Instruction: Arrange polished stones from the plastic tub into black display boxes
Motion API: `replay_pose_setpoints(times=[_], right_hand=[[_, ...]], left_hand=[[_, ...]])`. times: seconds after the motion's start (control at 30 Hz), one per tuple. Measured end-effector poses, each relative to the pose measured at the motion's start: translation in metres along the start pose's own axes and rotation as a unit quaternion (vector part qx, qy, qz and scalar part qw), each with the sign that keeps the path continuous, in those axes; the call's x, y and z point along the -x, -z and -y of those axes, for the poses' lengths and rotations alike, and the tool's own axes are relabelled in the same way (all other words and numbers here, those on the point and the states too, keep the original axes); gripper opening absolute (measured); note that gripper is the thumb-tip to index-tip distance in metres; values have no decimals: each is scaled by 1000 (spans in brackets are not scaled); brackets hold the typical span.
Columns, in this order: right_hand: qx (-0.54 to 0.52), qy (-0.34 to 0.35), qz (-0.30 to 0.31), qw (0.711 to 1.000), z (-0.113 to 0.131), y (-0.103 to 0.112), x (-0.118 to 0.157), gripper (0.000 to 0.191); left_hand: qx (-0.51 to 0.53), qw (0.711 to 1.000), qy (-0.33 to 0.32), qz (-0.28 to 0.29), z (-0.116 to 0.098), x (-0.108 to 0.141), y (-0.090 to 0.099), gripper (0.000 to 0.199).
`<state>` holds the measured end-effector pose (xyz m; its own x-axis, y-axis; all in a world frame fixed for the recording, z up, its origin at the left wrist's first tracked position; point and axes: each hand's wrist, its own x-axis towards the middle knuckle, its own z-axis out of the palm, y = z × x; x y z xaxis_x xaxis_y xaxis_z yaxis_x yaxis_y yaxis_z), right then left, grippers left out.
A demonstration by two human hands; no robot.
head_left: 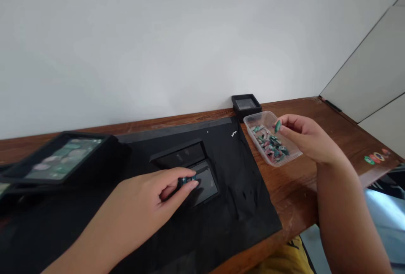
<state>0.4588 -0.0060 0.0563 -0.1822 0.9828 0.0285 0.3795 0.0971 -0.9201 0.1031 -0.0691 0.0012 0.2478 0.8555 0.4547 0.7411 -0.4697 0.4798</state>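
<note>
Green piece (277,126) sat pinched in my right hand (308,139), teal bits (184,180) in my left hand (150,196). Bare mat (232,162) parted case (207,184) from tub rim (249,136).

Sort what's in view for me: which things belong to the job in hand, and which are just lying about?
Likely part of the job:
left hand, pinching a teal item
right hand, holding a green piece
clear tub
small pieces
open black box
black mat
box of pieces at left

Probably just lying about:
white scraps
round stickers
black box by the wall
</note>
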Motion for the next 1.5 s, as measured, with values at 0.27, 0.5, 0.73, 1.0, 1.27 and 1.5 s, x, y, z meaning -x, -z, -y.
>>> replay_pose_setpoints(times=[0.27,0.5,0.73,1.0,1.27,1.5], right_hand=[[-328,8,126,936,0,-9,0,32],[-344,-28,285,895,3,-48,5,35],[-356,-61,312,879,0,-57,6,35],[-383,-44,328,862,0,-57,6,30],[-361,-45,333,870,-2,-60,9,30],[-328,-38,318,889,4,-62,10,34]], left_hand=[[65,983,-82,-152,-33,-4,-19,13],[48,960,-190,-198,-59,-21,-33,35],[81,966,-199,-143,-82,-53,-35,38],[29,949,-278,-147,-71,-56,-26,26],[108,965,-219,-97,-67,-55,-27,10],[168,959,-200,-109,-71,-53,-36,7]])
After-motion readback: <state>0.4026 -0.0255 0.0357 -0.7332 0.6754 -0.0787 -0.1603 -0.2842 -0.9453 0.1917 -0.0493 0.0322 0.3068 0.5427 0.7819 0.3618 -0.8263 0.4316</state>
